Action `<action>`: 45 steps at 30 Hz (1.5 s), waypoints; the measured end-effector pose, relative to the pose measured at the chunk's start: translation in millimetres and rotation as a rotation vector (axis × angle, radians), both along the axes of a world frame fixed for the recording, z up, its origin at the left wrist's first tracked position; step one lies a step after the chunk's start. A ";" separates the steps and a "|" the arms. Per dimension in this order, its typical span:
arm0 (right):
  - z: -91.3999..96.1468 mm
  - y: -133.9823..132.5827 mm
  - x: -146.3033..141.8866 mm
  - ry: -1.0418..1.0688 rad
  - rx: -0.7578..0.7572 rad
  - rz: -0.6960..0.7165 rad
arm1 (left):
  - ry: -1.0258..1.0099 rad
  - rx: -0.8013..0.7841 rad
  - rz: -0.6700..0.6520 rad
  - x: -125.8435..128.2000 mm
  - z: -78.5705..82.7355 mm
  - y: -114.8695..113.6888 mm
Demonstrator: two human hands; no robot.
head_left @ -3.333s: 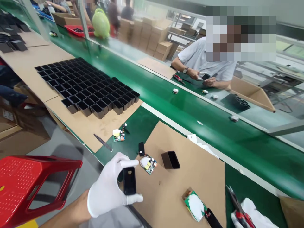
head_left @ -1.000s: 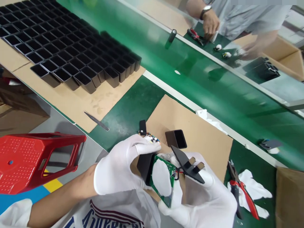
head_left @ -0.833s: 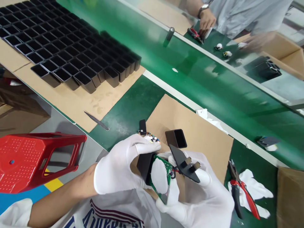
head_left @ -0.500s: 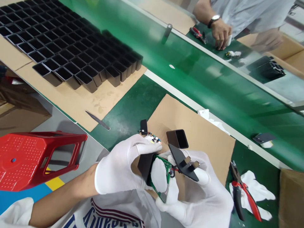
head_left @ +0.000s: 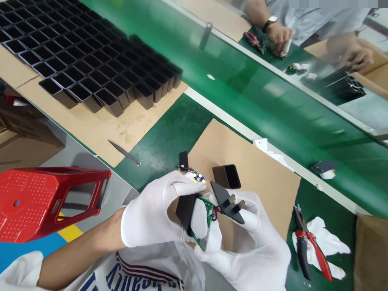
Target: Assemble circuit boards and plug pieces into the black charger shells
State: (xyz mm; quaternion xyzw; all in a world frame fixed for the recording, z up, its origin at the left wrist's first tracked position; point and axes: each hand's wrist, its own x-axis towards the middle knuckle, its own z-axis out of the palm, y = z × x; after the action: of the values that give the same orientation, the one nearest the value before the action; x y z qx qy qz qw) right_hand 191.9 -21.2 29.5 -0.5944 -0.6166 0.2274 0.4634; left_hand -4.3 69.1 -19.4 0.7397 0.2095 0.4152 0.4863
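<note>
My left hand [head_left: 148, 214], in a white glove, is closed around a black plastic shell [head_left: 184, 209] near the bottom centre. My right hand [head_left: 251, 246], also gloved, grips a green circuit board [head_left: 203, 220] with a white pad on it. The board's edge sits inside the shell's open end. A black lid with metal prongs [head_left: 226, 201] hangs from the board on short wires and rests over my right fingers. An empty black shell [head_left: 226, 176] and another small circuit board [head_left: 198, 176] lie on the cardboard sheet [head_left: 260, 178] just beyond my hands.
Several open black shells [head_left: 91, 60] stand in rows at upper left, with tweezers [head_left: 124, 152] in front of them. Red-handled pliers [head_left: 309, 246] lie on a white cloth at right. A red stool [head_left: 45, 202] stands at left. Across the green conveyor [head_left: 257, 101] another person's hands [head_left: 280, 36] work.
3.3 s ago my left hand alone held a shell. Over the last second my right hand has pushed the board deeper into the shell, and a part on the conveyor drifted left.
</note>
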 end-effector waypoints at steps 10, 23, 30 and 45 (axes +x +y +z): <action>3.6 4.0 -3.2 -0.027 0.018 0.056 | 0.004 -0.007 0.005 0.0 -1.7 -1.8; 3.6 8.6 -10.0 -0.176 0.023 0.026 | 0.030 0.036 0.017 -1.2 -1.2 -0.2; 12.7 9.9 -9.3 -0.326 0.023 0.019 | 0.005 0.017 0.013 0.3 -8.5 -2.1; 10.1 14.0 -6.3 0.020 -0.061 0.048 | 0.029 -0.306 0.019 -3.7 2.3 -3.3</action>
State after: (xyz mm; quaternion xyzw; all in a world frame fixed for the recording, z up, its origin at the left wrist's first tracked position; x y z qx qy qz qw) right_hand 185.6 -7.3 39.7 -0.5909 -0.6188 0.2630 0.4458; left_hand -8.0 65.8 -17.0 0.6609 0.2842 0.3725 0.5863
